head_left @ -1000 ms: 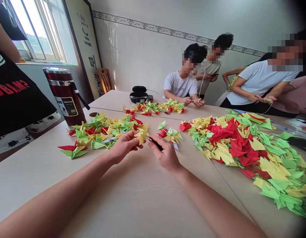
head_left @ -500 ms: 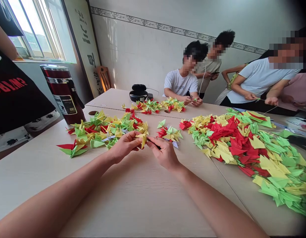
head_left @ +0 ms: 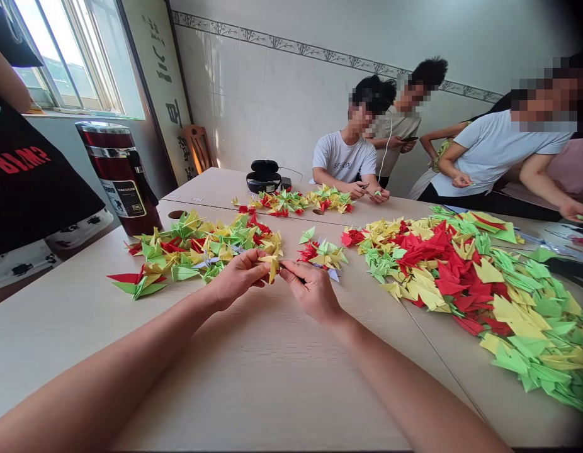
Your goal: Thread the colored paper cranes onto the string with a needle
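Note:
Over the near part of the table, my left hand (head_left: 242,275) pinches a small folded yellow paper piece (head_left: 272,267). My right hand (head_left: 313,290) is closed around a thin dark tool (head_left: 294,272), whose tip meets the yellow paper's right side. Most of the tool is hidden by the fingers. Just behind my left hand lies a pile of folded paper pieces (head_left: 197,242) in green, yellow, red and pale purple. A smaller cluster (head_left: 322,255) sits behind my right hand.
At the right spreads a large heap of folded papers (head_left: 466,277). A dark red vacuum flask (head_left: 119,179) stands at the left. Farther back are a black case (head_left: 264,177) and another paper pile (head_left: 291,201). Several people are around the table, one in black at the left.
My two hands and the yellow paper look almost unmoved. At the right, the leaning person's hands have spread apart, one reaching farther right.

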The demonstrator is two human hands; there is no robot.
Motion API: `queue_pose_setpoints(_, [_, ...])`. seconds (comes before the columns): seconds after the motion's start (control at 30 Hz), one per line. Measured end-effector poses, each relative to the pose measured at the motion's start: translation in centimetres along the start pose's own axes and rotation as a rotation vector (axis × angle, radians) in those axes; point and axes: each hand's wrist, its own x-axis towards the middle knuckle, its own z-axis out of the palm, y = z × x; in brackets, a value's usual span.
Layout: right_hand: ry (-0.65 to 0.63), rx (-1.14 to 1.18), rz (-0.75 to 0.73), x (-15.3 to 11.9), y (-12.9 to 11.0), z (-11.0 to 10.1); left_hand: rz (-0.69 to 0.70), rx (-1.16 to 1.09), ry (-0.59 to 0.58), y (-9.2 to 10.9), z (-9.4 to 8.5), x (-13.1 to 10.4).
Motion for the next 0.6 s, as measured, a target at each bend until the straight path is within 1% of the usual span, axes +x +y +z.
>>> queue_pose_setpoints(0.33, [-0.013,-0.023,0.01,0.01,0.21,0.09,-0.037,-0.044,0.006,0.11,0.1,-0.11])
queue_pose_setpoints(0.43, [-0.023,-0.022,0.012,0.03,0.16,0.08,-0.056,-0.067,0.04,0.14,0.21,-0.07])
queue_pose_setpoints(0.6, [-0.019,-0.001,0.04,-0.06,0.24,0.2,-0.041,-0.116,0.118,0.34,0.33,-0.05])
